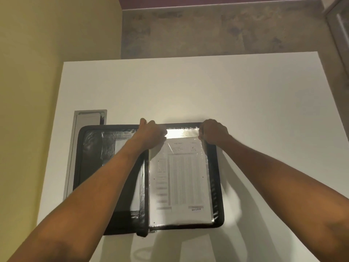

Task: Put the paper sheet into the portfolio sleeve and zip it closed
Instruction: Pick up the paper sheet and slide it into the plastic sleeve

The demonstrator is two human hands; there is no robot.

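A black zip portfolio lies open flat on the white table. On its right half a clear plastic sleeve holds a printed paper sheet, whose top edge sits a little below the sleeve's mouth. My left hand pinches the sleeve's top left corner near the spine. My right hand grips the sleeve's top right corner. The portfolio's left half shows shiny pockets, partly hidden by my left forearm.
A grey cable hatch is set into the table just left of and behind the portfolio. The table's left edge runs beside a yellow wall. Grey floor lies beyond the far edge.
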